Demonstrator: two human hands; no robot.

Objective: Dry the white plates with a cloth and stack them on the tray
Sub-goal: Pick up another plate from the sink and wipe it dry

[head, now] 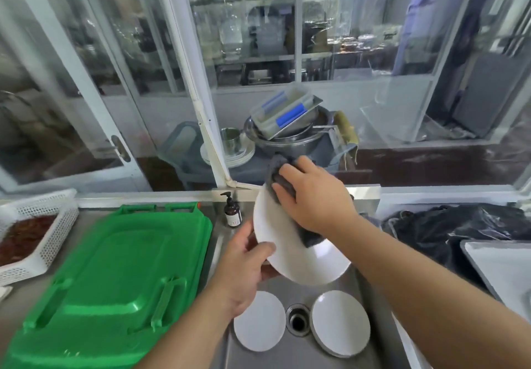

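Plates dominate this kitchen scene: one white plate [290, 242] is held tilted above a steel sink [370, 305], the left hand [244, 271] gripping its near-left rim, thumb on the face and fingers curled behind. The right hand [313, 196] presses a dark grey cloth [280, 178] against the plate's far edge, fingers spread flat over the fabric, clamping it to the porcelain. Below, two more plates wait in the basin either side of the drain [298, 319]: a left one [258, 321] and a right one [340, 322], the latter apparently resting atop another. A pale tray [500, 265] shows at the right edge, beside a black bag [448, 227]; no plates can be seen stacked on its visible part. By that evidence the job looks early, with drying of the plate in hand under way and at least two plates left. A green lid [115, 276] covers the counter at left.
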